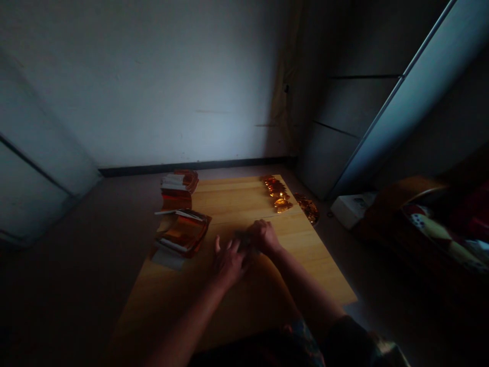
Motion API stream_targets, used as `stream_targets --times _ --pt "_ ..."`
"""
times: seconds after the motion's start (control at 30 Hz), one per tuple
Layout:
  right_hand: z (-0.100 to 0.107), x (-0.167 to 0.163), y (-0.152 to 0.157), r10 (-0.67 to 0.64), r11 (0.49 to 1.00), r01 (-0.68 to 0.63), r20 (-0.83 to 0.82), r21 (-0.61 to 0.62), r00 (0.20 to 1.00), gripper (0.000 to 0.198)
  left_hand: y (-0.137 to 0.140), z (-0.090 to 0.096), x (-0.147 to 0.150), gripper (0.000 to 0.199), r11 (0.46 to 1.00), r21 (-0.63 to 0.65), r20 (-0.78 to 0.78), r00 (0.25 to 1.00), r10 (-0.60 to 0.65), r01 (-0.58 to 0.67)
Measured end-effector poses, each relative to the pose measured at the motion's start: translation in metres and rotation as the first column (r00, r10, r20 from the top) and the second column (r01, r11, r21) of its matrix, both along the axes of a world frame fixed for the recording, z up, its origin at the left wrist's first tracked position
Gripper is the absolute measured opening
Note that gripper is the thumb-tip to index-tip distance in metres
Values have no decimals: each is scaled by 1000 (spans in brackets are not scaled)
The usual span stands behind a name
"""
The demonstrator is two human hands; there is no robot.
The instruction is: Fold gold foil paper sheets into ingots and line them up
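My left hand [230, 262] lies low over the wooden tabletop with its fingers spread, pressing near a small dark piece [241, 237] that is blurred. My right hand [264, 237] is closed at the far side of that piece; what its fingers hold is too dark to make out. To the left lies a stack of shiny orange-red foil sheets [183, 232] with white edges. Behind it sits a second orange and white stack [179, 181]. A row of folded gold-orange foil pieces [277, 192] runs along the table's far right corner.
The light wooden table [305, 244] stands before a pale wall [171, 92]. More shiny foil [308, 209] is heaped beyond its right edge, below the tabletop. A white box [351, 210] and a wooden armrest [416, 186] are at the right, near a tall cabinet [344, 102].
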State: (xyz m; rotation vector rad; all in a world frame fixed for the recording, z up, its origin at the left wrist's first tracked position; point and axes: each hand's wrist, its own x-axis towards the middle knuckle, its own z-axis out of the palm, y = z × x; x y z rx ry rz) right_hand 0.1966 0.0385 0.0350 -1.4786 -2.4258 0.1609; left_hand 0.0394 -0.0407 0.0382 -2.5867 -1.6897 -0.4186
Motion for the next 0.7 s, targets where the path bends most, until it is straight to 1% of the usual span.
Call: stream_targets --times 0.1,0.2,0.33,0.53,0.7 --pt "-3 3 -9 92 995 -95 84 35 992 19 -2 2 1 35 1000 5 11 1000 -1 1" --pt "-7 5 -17 114 992 -120 125 37 986 22 -4 1 0 33 1000 28 24 1000 -8 8" --pt "-10 6 -21 146 988 -151 138 31 980 25 -5 -6 -2 34 998 55 28 999 -31 29" --pt "-7 4 -24 149 987 -157 159 38 976 30 -5 -17 -3 32 998 64 27 1000 -6 5" --pt "-1 1 -25 141 989 -148 194 20 971 26 -7 -11 -3 29 997 77 25 999 20 -22"
